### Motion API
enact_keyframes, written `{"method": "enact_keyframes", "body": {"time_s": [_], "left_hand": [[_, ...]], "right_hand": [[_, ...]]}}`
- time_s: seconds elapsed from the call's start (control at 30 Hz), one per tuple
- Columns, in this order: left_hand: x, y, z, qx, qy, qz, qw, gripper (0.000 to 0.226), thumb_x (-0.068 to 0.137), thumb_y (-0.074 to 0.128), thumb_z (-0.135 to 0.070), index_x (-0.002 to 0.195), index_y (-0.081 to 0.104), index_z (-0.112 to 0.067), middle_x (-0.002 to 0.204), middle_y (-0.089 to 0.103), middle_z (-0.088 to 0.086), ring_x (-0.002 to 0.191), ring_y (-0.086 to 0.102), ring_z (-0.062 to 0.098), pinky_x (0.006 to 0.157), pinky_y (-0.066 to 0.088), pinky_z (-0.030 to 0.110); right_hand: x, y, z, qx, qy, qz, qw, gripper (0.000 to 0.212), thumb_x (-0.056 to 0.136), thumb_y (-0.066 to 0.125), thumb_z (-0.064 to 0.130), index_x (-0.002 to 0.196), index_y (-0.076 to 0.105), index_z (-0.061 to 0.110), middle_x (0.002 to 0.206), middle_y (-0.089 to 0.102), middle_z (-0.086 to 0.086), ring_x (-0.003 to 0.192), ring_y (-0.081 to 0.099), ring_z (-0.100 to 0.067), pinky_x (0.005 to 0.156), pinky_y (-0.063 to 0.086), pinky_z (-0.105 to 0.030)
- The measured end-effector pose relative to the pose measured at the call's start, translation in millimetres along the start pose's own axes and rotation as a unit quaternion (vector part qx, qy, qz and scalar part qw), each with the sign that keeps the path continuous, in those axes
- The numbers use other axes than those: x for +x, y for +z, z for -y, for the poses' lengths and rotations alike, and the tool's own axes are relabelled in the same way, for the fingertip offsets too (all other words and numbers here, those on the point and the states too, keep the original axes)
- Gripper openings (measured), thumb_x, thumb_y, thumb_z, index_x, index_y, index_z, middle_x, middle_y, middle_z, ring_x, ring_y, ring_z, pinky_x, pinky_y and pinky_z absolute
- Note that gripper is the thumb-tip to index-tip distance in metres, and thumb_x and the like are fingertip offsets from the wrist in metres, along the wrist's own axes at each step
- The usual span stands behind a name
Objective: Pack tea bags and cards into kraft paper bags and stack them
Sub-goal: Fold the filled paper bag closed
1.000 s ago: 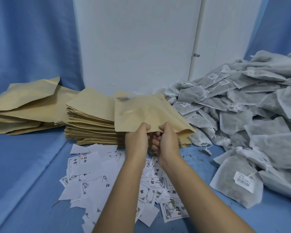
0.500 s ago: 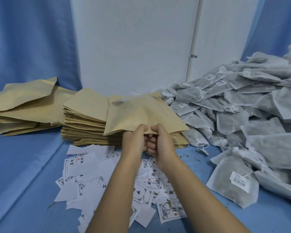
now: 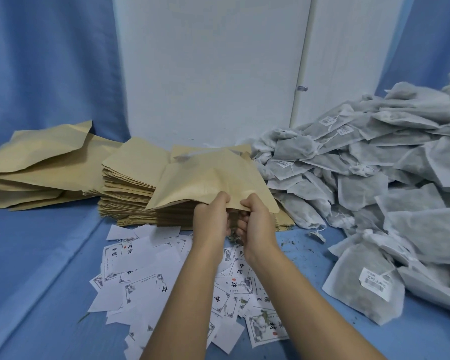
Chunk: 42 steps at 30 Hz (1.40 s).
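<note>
While the left hand (image 3: pixel 212 216) and right hand (image 3: pixel 256 219) keep pinching its near edge, now slightly further apart, the bag (image 3: pixel 208 178) lies flatter over the stack (image 3: pixel 130 193); its contents are hidden.

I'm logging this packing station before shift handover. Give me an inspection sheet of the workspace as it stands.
Surface: blue cloth-covered table.
Job's things: tan kraft paper bag held over a tall stack of flat kraft bags; looser pile of kraft bags far left; white printed cards scattered in front; heap of grey-white mesh tea bags at right.
Clutter: dark tea crumbs on the cloth beside the heap.
Hands: left hand and right hand both pinch the held bag's near edge.
Cables: nothing seen.
Surroundings: white panel behind; blue curtain on both sides.
</note>
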<state>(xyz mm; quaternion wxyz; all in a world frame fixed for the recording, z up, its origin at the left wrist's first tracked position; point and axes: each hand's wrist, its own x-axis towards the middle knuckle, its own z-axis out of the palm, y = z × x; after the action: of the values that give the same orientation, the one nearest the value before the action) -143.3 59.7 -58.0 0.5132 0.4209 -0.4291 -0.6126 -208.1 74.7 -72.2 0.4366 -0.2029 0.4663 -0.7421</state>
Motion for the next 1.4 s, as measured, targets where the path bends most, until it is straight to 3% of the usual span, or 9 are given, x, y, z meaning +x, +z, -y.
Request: {"method": "enact_keyframes", "body": {"time_s": [0.13,0.3,0.43,0.57,0.9,1.1,1.27,1.33,1.4], "left_hand": [[-1.8,-0.7,-2.5,-0.004,-0.003,0.008,1.0,0.028,0.085,0.054,-0.009,0.058,0.047,-0.009,0.036,0.039,-0.004,0.027,0.033,0.006,0.033,0.025,0.011],[-1.5,-4.5,-1.7,-0.017,0.003,-0.017,1.0,0.019,0.086,0.055,-0.011,0.068,0.048,-0.01,0.049,0.038,-0.001,0.03,0.033,0.005,0.034,0.025,0.013],[-7.5,-0.4,-1.3,0.002,-0.037,0.046,0.998,0.027,0.089,0.052,-0.011,0.062,0.051,-0.006,0.034,0.042,-0.004,0.026,0.035,0.006,0.031,0.025,0.011],[-3.0,-3.5,-3.2,-0.049,-0.022,0.007,0.999,0.023,0.09,0.049,-0.005,0.067,0.047,-0.006,0.033,0.04,-0.006,0.025,0.033,0.004,0.03,0.023,0.011],[6.2,-7.0,8.2,0.028,0.019,-0.017,0.999,0.025,0.085,0.057,-0.005,0.061,0.053,-0.005,0.034,0.048,-0.004,0.028,0.043,0.006,0.033,0.032,0.01],[14.0,-15.0,8.8,0.085,0.072,-0.071,0.991,0.027,0.085,0.058,-0.024,0.061,0.054,-0.011,0.054,0.054,-0.001,0.056,0.05,0.021,0.055,0.038,0.027],[14.6,-14.4,7.2,0.023,0.014,-0.03,0.999,0.02,0.09,0.057,-0.018,0.071,0.055,-0.01,0.046,0.048,-0.003,0.034,0.043,0.006,0.036,0.032,0.014],[14.8,-14.0,9.7,0.05,0.005,0.014,0.999,0.025,0.091,0.057,-0.027,0.073,0.058,-0.01,0.044,0.048,-0.004,0.034,0.042,0.007,0.036,0.032,0.014],[17.9,-17.8,9.6,0.066,0.029,-0.012,0.997,0.033,0.09,0.056,-0.037,0.068,0.055,-0.012,0.048,0.047,-0.002,0.043,0.044,0.015,0.044,0.035,0.022]], "right_hand": [[-1.7,-0.5,-0.3,-0.013,0.035,0.049,0.998,0.028,0.084,0.051,0.015,0.057,0.043,0.015,0.038,0.033,0.007,0.032,0.022,-0.007,0.034,0.017,-0.019],[-0.3,0.0,-4.7,-0.006,-0.013,-0.04,0.999,0.022,0.08,0.055,0.011,0.063,0.041,0.014,0.039,0.034,0.007,0.031,0.027,-0.007,0.033,0.023,-0.015],[-2.9,-0.8,-2.1,-0.029,0.028,0.023,0.999,0.026,0.084,0.049,0.011,0.058,0.047,0.011,0.038,0.043,0.003,0.03,0.032,-0.008,0.034,0.025,-0.019],[-3.7,0.1,-2.0,-0.017,0.035,0.034,0.999,0.028,0.09,0.047,0.013,0.062,0.044,0.013,0.037,0.038,0.007,0.03,0.029,-0.006,0.034,0.022,-0.018],[-11.0,5.1,-9.7,-0.095,0.008,0.035,0.995,0.038,0.094,0.048,0.008,0.056,0.049,0.011,0.033,0.041,0.008,0.027,0.036,-0.002,0.031,0.028,-0.013],[-7.7,6.4,-6.6,-0.112,-0.026,-0.011,0.993,0.041,0.093,0.053,0.018,0.053,0.047,0.016,0.037,0.04,0.012,0.038,0.035,-0.006,0.048,0.027,-0.023],[-12.1,7.9,-10.3,-0.059,-0.041,-0.045,0.996,0.037,0.093,0.05,0.022,0.056,0.05,0.019,0.047,0.044,0.006,0.044,0.036,-0.009,0.046,0.03,-0.023],[-11.1,5.3,-7.6,-0.073,-0.03,-0.039,0.996,0.034,0.092,0.051,0.023,0.059,0.05,0.018,0.048,0.041,0.004,0.04,0.035,-0.009,0.043,0.029,-0.022],[-8.2,2.0,-2.2,-0.07,-0.016,-0.047,0.996,0.031,0.092,0.051,0.019,0.062,0.049,0.016,0.044,0.04,0.006,0.035,0.035,-0.007,0.04,0.03,-0.02]]}}
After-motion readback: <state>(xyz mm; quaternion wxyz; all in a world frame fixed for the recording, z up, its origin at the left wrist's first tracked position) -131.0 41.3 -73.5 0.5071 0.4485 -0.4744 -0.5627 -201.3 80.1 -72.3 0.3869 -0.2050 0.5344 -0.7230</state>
